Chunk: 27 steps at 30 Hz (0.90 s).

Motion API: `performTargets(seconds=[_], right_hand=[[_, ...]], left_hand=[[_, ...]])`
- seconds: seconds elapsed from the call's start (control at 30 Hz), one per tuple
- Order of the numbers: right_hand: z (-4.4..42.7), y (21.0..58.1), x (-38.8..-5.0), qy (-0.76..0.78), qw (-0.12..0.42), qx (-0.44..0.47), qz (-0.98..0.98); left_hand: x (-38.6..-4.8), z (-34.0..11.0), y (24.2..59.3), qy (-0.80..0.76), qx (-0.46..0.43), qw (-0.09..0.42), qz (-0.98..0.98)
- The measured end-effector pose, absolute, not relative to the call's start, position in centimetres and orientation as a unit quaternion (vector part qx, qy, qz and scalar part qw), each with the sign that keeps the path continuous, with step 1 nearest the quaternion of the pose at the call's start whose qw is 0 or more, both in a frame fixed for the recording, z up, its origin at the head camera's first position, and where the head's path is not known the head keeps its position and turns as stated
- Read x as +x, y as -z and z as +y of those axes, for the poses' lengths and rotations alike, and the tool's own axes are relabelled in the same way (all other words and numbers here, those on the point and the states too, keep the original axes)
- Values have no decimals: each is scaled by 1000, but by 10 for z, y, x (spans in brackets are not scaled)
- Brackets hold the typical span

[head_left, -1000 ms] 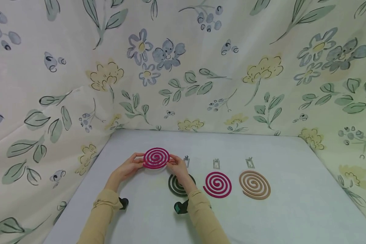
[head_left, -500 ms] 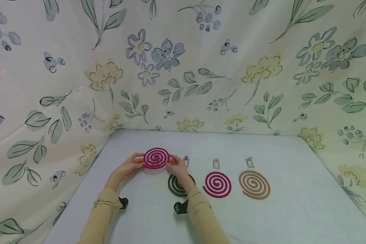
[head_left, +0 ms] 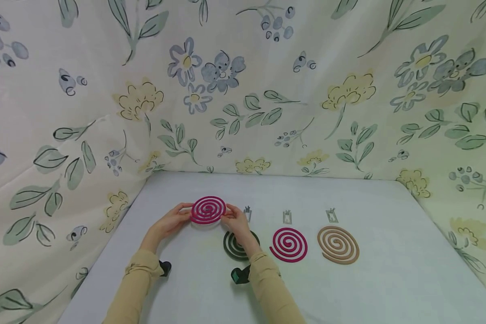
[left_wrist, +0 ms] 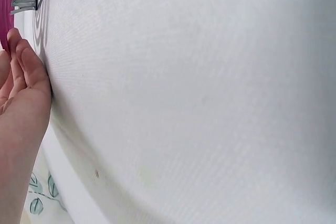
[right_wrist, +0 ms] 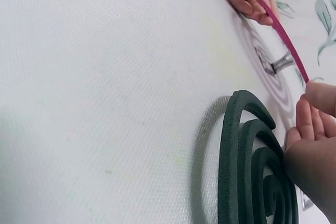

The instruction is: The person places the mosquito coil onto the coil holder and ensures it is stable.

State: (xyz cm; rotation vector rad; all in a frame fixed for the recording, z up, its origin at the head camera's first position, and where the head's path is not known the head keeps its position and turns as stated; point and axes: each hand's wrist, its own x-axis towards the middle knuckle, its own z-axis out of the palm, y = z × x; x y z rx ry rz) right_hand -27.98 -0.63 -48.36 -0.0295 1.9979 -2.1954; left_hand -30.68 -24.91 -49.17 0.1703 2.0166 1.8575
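Observation:
A pink mosquito coil [head_left: 208, 208] is held level above the table by both hands. My left hand [head_left: 171, 223] pinches its left edge, and my right hand [head_left: 236, 225] pinches the right edge. Under the coil a small metal coil stand [right_wrist: 283, 62] rises from the table; its tip is at or very near the coil, though contact cannot be told. In the right wrist view, a dark green coil [right_wrist: 226, 171] lies below my right wrist, which partly hides it in the head view.
To the right lie a second pink coil [head_left: 289, 243] and a tan coil [head_left: 336, 244] on the white table [head_left: 405, 270]. Behind the row are three flat metal stands, the left one [head_left: 248, 213] beside my right hand. Floral cloth [head_left: 243, 135] hangs at the back and sides.
The pink coil has shifted very slightly to the right between the fingers. Both hands keep their grip and nearly the same place.

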Motion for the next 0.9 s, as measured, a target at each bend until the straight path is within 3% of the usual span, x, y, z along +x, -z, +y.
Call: performTargets(seconds=[0.4, 0.9], right_hand=[[-9, 500, -288, 721, 81, 1, 688], [-6, 496, -289, 721, 106, -12, 684]], left_hand=[[-305, -245, 488, -631, 46, 226, 741], [-309, -243, 490, -596, 59, 220, 770]])
